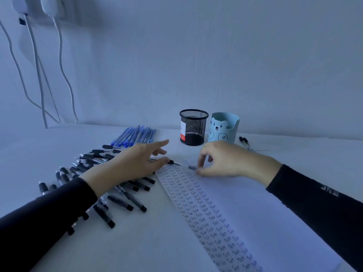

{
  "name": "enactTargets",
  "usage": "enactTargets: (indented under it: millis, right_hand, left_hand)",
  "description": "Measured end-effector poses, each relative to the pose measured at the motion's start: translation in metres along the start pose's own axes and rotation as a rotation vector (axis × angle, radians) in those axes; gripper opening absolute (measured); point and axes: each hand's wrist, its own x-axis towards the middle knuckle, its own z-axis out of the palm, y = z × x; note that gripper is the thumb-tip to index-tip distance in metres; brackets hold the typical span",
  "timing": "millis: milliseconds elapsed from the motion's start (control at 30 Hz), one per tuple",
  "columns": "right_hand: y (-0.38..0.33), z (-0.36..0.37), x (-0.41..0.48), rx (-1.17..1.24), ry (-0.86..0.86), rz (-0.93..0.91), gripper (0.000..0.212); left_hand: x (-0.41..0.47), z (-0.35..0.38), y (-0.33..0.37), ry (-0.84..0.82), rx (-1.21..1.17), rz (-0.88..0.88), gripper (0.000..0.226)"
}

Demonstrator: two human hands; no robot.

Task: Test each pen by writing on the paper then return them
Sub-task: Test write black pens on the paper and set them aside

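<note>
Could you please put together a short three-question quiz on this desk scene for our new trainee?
1. True or false: pens stand in the black mesh cup.
2. Which hand holds the black pen at the top edge of the paper: A left, B right?
3. Fill in: the blue pens lie to the ___ of the black mesh cup.
Key: 1 false. 2 A, the left hand; the right hand pinches what looks like a cap. 3 left.

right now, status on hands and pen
Left hand pinches black pen, tip at paper top edge. Right hand pinches small grey cap, blurred. Pen pile under left arm, not blocking.
</note>
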Motion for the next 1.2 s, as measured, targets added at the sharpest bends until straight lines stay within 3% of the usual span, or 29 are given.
enactTargets:
  millis: [233,300,367,533,700,900,967,1067,1200]
  right_hand:
    - [0.026,-0.037,0.01,1.08,0.173,0.015,0.015]
    - [0.025,-0.036,0.009,1.277,0.166,0.02,0.012]
    - [0.022,-0.031,0.009,1.408,0.121,0.057,0.016]
    - [0.011,-0.021,0.011,1.495,-0.045,0.227,0.054]
    - [0.006,-0.023,0.011,1.65,-0.021,0.27,0.047]
    - [0.005,-0.013,0.02,1.662,0.164,0.12,0.033]
    - [0.012,-0.009,0.022,1.718,0.087,0.102,0.044]
    - [0.02,-0.004,0.02,1.615,-0.058,0.15,0.068]
    - [0.025,-0.002,0.02,1.457,-0.091,0.17,0.07]
  left_hand:
    - [0.003,0.007,-0.004,-0.135,0.111,0.008,0.074]
    - [0.004,0.006,-0.004,-0.166,0.124,0.018,0.083]
    - [0.004,0.005,-0.004,-0.179,0.1,0.014,0.079]
    - [0.004,0.003,-0.002,-0.192,0.081,0.025,0.068]
    - [0.003,0.002,0.001,-0.212,0.088,0.015,0.067]
    - [0.0,-0.001,0.005,-0.331,0.224,0.046,0.058]
    - [0.0,-0.001,0.004,-0.331,0.217,0.042,0.057]
    - [0.0,0.0,0.002,-0.322,0.21,0.05,0.059]
    - [0.0,0.0,0.003,-0.321,0.208,0.044,0.059]
